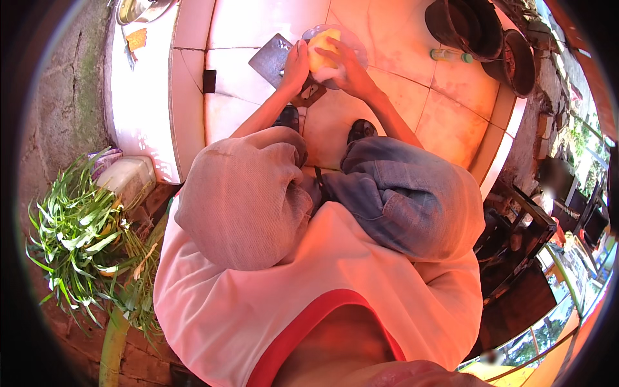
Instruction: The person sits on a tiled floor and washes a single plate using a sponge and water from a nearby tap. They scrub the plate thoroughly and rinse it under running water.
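Over a pale, translucent bowl (359, 46) on the tiled floor, my two hands meet at a yellow piece (325, 51); whether it is a sponge or a fruit I cannot tell. My left hand (295, 67) is upright along its left side. Across its top and right side curl the fingers of my right hand (349, 67). Something whitish shows below the piece, between the hands. To the left of my left hand lies a broad, dark metal blade (271, 58), like a cleaver's. A brown handle-like part (310, 94) shows below the hands, partly hidden.
My shoes and bent knees are just below the work. A small bottle with a green cap (450, 55) lies by dark buckets (464, 26) at the upper right. To the left, a raised ledge (140, 96) bears a metal dish (138, 10) and an orange scrap (136, 38). Cut greens (80, 232) are heaped lower left.
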{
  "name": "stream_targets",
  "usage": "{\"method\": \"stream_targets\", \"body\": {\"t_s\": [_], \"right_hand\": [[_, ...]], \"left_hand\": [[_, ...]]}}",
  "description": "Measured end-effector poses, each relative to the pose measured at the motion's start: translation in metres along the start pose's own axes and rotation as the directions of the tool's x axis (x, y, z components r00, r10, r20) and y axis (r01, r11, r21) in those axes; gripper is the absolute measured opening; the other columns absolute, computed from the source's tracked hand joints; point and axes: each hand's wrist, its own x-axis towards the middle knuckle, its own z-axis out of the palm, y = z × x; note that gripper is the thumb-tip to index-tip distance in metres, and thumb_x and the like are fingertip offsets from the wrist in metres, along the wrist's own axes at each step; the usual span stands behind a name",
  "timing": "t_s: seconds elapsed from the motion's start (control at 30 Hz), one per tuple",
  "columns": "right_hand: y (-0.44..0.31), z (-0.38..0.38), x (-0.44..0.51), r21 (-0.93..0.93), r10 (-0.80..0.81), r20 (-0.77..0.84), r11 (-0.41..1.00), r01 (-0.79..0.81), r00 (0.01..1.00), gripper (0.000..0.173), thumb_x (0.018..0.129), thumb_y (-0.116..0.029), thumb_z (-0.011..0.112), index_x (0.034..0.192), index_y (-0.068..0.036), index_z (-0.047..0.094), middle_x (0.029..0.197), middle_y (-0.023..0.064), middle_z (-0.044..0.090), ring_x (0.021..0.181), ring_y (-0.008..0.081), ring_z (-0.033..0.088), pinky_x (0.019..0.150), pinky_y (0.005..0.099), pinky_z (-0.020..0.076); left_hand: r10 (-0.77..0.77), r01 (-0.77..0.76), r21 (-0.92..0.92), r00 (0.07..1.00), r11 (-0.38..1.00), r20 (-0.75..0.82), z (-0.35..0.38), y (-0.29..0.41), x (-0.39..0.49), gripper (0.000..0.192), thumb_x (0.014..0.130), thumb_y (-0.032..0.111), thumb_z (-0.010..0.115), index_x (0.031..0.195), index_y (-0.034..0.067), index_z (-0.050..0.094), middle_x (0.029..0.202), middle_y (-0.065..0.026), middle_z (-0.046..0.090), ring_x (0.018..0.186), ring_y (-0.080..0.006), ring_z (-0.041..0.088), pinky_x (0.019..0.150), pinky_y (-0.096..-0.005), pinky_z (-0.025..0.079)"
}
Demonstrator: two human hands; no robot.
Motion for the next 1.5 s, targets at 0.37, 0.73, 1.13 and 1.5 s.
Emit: {"method": "stream_targets", "body": {"t_s": [0.37,0.73,1.13,1.5], "right_hand": [[-0.008,-0.013,0.008,-0.157,0.075,-0.112,0.983,-0.092,0.991,0.053,0.066,0.005,0.071,0.117,-0.010,0.068,0.130,0.0133,0.055,0.120,0.0381,0.053,0.101,0.0451,0.0488],[-0.001,-0.005,0.009,0.046,0.101,-0.045,0.994,-0.099,0.994,0.047,0.064,0.001,0.072,0.110,-0.011,0.069,0.124,0.0125,0.056,0.117,0.0384,0.055,0.101,0.0488,0.0492],[-0.007,-0.015,0.003,-0.020,0.088,-0.087,0.996,-0.090,0.992,0.046,0.068,0.003,0.071,0.114,-0.007,0.070,0.131,0.0135,0.057,0.122,0.0372,0.056,0.106,0.0427,0.0471],[-0.003,-0.071,0.035,-0.230,0.024,0.049,0.973,-0.012,0.999,0.046,0.063,0.007,0.073,0.105,-0.009,0.069,0.122,0.0107,0.058,0.116,0.0357,0.056,0.100,0.0419,0.0506]], "left_hand": [[-0.041,0.043,-0.009,0.993,0.999,0.109,0.015,-0.005,-0.019,0.057,0.113,0.043,0.033,0.129,-0.004,0.059,0.117,-0.0101,0.067,0.108,-0.0157,0.062,0.090,-0.0310,0.051],[-0.041,0.042,-0.020,0.995,0.999,0.086,0.008,-0.004,-0.015,0.052,0.114,0.039,0.034,0.128,-0.003,0.060,0.116,-0.0117,0.067,0.105,-0.0147,0.062,0.091,-0.0294,0.051],[0.061,-0.067,0.093,0.996,0.993,0.066,0.009,0.011,-0.015,0.047,0.112,0.036,0.038,0.119,-0.003,0.062,0.101,-0.0101,0.068,0.096,-0.0176,0.063,0.088,-0.0341,0.050],[0.084,-0.084,0.006,0.996,0.996,0.024,-0.006,0.047,0.008,0.048,0.114,0.040,0.037,0.133,0.002,0.058,0.113,-0.0082,0.067,0.100,-0.0152,0.064,0.090,-0.0320,0.052]]}}
